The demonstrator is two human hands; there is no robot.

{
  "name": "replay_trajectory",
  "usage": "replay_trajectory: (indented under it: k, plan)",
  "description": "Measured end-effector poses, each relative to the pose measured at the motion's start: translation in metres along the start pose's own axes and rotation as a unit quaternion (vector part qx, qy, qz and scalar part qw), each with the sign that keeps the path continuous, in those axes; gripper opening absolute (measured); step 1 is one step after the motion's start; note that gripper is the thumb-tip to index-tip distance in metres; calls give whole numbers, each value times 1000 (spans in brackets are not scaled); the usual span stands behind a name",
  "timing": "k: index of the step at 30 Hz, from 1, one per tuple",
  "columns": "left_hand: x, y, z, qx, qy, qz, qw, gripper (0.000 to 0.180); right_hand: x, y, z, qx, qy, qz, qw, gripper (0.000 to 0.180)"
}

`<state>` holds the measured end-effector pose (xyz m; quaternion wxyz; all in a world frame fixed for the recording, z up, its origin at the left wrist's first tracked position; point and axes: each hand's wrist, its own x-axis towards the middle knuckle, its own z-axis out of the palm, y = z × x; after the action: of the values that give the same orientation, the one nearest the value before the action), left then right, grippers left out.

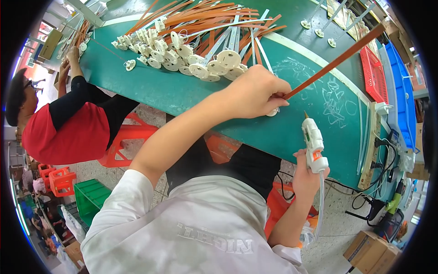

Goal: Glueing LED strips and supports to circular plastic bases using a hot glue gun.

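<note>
My left hand pinches the lower end of a long brown strip, which slants up to the right over the green table. Just below those fingers a small white disc shows, mostly hidden by the hand. My right hand is wrapped round a white hot glue gun, held upright at the table's near edge. Its brass tip points up, apart from the strip, and a clear glue stick hangs from its rear. Behind my left hand lies a heap of white round bases with brown and silver strips attached.
A co-worker in a red and black top sits at the left of the green table. At the right stand a red basket and blue trays. Cables hang beside the table's right edge. Several silver rods on discs stand farther back.
</note>
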<state>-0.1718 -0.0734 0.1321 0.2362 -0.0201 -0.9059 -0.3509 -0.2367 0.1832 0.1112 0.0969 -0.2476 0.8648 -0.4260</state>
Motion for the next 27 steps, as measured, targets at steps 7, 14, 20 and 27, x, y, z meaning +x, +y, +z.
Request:
replay_trajectory:
  k: [7,14,20,27]
  plan:
    - [-9,8,12,-27,80,-50,995,11,3,-10,9,-49,-25,-63,996,18]
    - [-9,4,17,-49,142,-70,986,11,6,-19,19,-132,-40,-141,980,14]
    - [-4,6,18,-17,157,-63,986,11,3,-23,17,-109,-72,-163,978,13]
    - [-8,1,23,30,139,-39,989,9,5,-23,18,-66,-54,-168,982,15]
